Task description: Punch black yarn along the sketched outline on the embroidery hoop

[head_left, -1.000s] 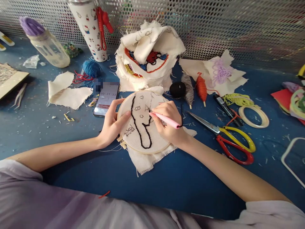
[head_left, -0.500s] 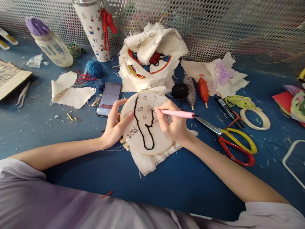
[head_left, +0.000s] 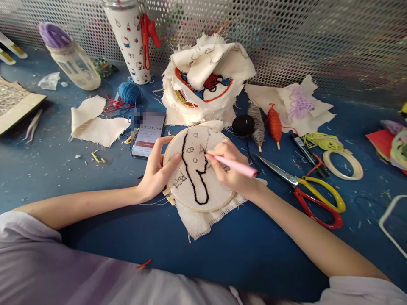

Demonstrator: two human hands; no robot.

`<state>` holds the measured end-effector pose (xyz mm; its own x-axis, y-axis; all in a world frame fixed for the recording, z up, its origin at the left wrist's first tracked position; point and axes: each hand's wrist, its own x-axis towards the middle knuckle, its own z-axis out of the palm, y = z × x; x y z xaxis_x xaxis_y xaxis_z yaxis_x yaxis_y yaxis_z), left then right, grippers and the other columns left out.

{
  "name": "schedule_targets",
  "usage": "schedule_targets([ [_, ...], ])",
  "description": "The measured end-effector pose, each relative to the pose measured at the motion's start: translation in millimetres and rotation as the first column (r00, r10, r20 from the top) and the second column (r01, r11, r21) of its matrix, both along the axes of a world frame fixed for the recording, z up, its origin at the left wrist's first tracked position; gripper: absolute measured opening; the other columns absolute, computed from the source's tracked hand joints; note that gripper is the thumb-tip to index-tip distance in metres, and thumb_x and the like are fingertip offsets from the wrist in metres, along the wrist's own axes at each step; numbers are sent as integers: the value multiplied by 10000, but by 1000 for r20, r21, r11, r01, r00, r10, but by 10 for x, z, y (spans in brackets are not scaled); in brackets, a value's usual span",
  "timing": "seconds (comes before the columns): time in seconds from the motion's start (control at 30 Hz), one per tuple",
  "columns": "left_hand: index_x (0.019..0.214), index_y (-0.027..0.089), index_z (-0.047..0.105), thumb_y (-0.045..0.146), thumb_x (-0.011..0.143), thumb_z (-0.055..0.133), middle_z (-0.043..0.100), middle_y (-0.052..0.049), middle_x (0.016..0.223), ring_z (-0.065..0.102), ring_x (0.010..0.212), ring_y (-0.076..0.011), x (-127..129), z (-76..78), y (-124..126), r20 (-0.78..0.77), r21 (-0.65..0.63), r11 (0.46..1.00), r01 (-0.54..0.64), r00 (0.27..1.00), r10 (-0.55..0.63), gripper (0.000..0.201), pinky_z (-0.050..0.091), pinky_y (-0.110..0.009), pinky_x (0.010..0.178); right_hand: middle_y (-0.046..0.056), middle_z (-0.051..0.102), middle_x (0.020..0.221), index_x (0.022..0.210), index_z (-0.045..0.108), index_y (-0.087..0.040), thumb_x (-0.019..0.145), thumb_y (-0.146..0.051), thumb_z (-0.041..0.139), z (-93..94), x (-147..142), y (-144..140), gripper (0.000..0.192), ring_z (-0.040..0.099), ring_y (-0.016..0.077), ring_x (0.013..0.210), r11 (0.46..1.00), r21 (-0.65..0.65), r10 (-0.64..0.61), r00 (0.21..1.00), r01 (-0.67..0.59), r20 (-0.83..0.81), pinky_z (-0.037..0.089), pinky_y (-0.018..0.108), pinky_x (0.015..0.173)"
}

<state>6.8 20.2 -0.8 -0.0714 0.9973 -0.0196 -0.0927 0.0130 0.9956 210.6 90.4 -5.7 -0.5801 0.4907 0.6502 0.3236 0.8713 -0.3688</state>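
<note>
Wears a pale purple-grey shirt (head_left: 104, 284), with a scrap of red thread (head_left: 144, 264) along its edge. Extends both bare forearms over a blue counter (head_left: 270, 254). Holds an embroidery hoop (head_left: 206, 210) at mid-counter, with fringed cloth (head_left: 197, 222) out below the ring. Clasps the hoop's left rim in the left grip (head_left: 159, 169), thumb on the front, fingers partly hidden behind. Pinches a pink pen-shaped tool (head_left: 235, 165) in the right grip (head_left: 240, 182), narrow around the shaft, with the tip at the upper end of a thick black line (head_left: 201, 203) on the stretched cloth. Cannot tell touching from piercing there.

Has scissors (head_left: 294, 181) with one red and one yellow handle to the right, then a cream ring (head_left: 358, 169) and a black marker (head_left: 302, 148) just beyond. Shows 00:21:34 on a phone (head_left: 149, 144) behind the left grip. Includes, farther back, a black yarn ball (head_left: 243, 126), an orange spool (head_left: 274, 124) and a blue yarn ball (head_left: 129, 93). Ends with a pile of embroidered fabric (head_left: 206, 110) behind the hoop, a patterned white tumbler (head_left: 130, 46) to its left, and a perforated metal screen (head_left: 286, 38) at the very back.
</note>
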Motion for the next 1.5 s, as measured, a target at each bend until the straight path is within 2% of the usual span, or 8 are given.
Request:
schedule_targets([
  [0.1, 1155, 246, 468, 382, 850, 647, 549, 49, 589, 478, 410, -94, 7, 13, -7, -15, 11, 1000, -8, 1000, 8, 380, 351, -183, 340, 7, 550, 723, 902, 499, -233, 872, -147, 607, -16, 3, -40, 141, 482, 164, 663, 982, 190, -21, 995, 3, 94, 462, 327, 625],
  [0.17, 1154, 243, 467, 377, 850, 646, 544, 53, 580, 476, 410, -93, 10, 21, -7, -16, 16, 1000, -11, 1000, 12, 377, 357, -180, 340, -3, 533, 687, 895, 500, -227, 859, -164, 640, -6, 2, -77, 158, 466, 152, 620, 972, 233, -70, 990, 40, 120, 445, 306, 579],
  [0.37, 1140, 236, 468, 372, 842, 650, 538, 54, 576, 470, 415, -89, 12, 19, -4, -4, 11, 1000, -9, 1000, 9, 375, 363, -175, 343, -8, 562, 694, 918, 520, -232, 855, -131, 627, 42, -4, -94, 159, 497, 138, 605, 995, 87, -47, 999, 50, -27, 453, 282, 553],
  [0.53, 1143, 246, 474, 368, 861, 639, 481, 72, 524, 417, 390, -80, 8, 2, -14, -29, 16, 1000, -11, 1000, 11, 349, 312, -169, 334, 5, 593, 711, 926, 530, -236, 829, -98, 607, 68, -5, -92, 185, 492, 156, 621, 993, 116, -1, 999, 5, -32, 473, 334, 607],
  [0.73, 1141, 242, 478, 372, 849, 648, 514, 63, 544, 448, 395, -87, 7, -3, -9, -32, 13, 1000, -20, 999, 21, 362, 337, -174, 332, 15, 560, 734, 932, 529, -229, 881, -130, 483, 89, 17, -160, 120, 529, 157, 655, 989, -68, -139, 975, 129, -173, 468, 316, 583],
  [1.03, 1137, 233, 485, 353, 857, 643, 524, 63, 542, 455, 408, -86, 13, 14, 4, -46, 14, 1000, -26, 999, 26, 344, 343, -172, 345, -13, 522, 676, 824, 471, -238, 889, -143, 522, -6, 50, -145, 125, 530, 142, 636, 980, -143, -168, 957, 137, -235, 463, 305, 576],
  [1.37, 1167, 236, 511, 362, 849, 651, 468, 73, 523, 403, 382, -72, 10, 11, -18, -73, 26, 999, -46, 996, 48, 369, 311, -164, 326, -7, 542, 685, 823, 508, -231, 876, -98, 553, 59, -17, -138, 150, 483, 139, 631, 992, -6, -126, 988, 126, -87, 437, 299, 580],
  [1.5, 1170, 235, 524, 368, 828, 670, 490, 63, 551, 416, 400, -72, 8, 11, -16, -69, 21, 998, -67, 995, 68, 395, 328, -163, 332, -13, 475, 705, 808, 461, -227, 895, -90, 496, 88, -35, -115, 166, 454, 132, 631, 992, -111, -65, 996, 59, -55, 412, 295, 584],
])
